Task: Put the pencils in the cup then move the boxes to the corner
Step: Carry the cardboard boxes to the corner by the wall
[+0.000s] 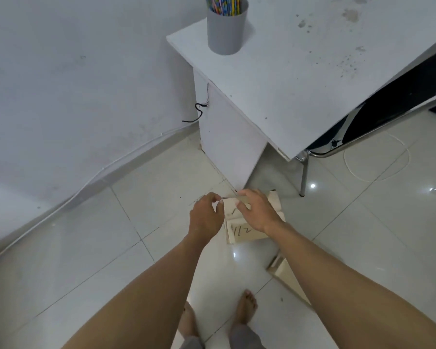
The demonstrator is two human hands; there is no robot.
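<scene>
A grey cup full of coloured pencils stands on the near left corner of the white desk. On the floor by the desk's side panel sits a small cardboard box with dark handwriting on its flap. My left hand pinches the box's far left corner with thumb and forefinger. My right hand lies over the top of the box, fingers curled on its far edge. A second cardboard box lies on the tiles to the right, half hidden by my right forearm.
The wall meets the tiled floor along a skirting with a white cable. A black cable hangs at the desk's side. A chair with a metal leg is tucked under the desk. My bare feet are below.
</scene>
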